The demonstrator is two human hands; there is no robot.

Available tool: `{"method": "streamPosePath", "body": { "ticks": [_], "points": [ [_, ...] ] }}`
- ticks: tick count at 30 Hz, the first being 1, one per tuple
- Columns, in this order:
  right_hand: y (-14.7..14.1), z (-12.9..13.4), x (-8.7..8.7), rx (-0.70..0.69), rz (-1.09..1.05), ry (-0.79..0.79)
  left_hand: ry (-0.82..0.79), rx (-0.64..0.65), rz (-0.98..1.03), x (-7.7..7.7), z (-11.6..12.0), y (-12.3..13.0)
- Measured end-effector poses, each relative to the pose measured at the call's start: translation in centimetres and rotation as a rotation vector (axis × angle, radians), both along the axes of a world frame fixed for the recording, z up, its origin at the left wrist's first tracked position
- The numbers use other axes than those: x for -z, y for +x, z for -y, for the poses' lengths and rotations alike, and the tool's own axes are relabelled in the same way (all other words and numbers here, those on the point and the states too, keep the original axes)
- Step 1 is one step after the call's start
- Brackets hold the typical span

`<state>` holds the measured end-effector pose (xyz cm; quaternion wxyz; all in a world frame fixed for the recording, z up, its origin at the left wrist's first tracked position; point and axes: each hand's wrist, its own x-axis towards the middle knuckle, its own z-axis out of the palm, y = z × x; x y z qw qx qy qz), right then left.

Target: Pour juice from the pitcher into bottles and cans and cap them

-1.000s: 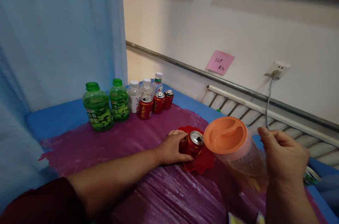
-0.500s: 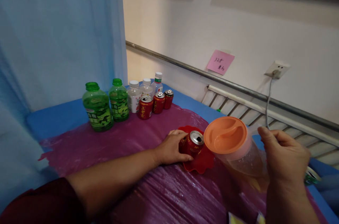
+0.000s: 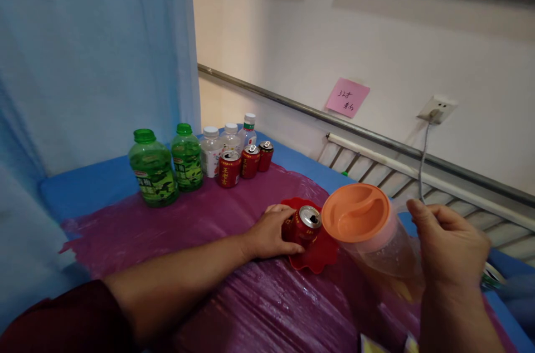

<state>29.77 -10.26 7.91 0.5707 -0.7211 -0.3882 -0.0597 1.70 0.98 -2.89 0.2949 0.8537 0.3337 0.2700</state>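
Observation:
My left hand (image 3: 273,232) is wrapped round a red drink can (image 3: 304,229), whose top is opened. The can stands on a red, scallop-edged plate (image 3: 320,258). My right hand (image 3: 451,244) grips the handle side of a clear plastic pitcher (image 3: 387,255) with an orange lid (image 3: 356,212). Tilted toward the can, the pitcher has its lid edge close to the can's rim. Some yellowish-brown liquid shows inside the pitcher. No stream of liquid can be made out between lid and can.
Two green bottles (image 3: 153,172), several white-capped bottles (image 3: 212,153) and three red cans (image 3: 229,169) stand at the back left. Purple plastic sheeting (image 3: 200,230) covers the blue table (image 3: 83,180). A radiator (image 3: 376,175) and a plugged-in cord (image 3: 423,163) are along the wall.

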Motion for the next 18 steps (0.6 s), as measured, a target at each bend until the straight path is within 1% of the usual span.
{"method": "streamPosePath", "body": {
  "ticks": [4,11,18],
  "points": [
    [0.12,-0.02,0.19,-0.009,0.011,0.022,-0.009,-0.005,-0.006,-0.07,-0.02,0.0],
    [-0.19,0.0,-0.04,-0.013,0.002,0.018,-0.02,0.004,-0.007,-0.26,-0.02,0.07],
    [0.12,-0.12,0.16,0.003,0.005,0.01,-0.021,0.002,-0.012,-0.16,-0.03,0.05]
  ]
}}
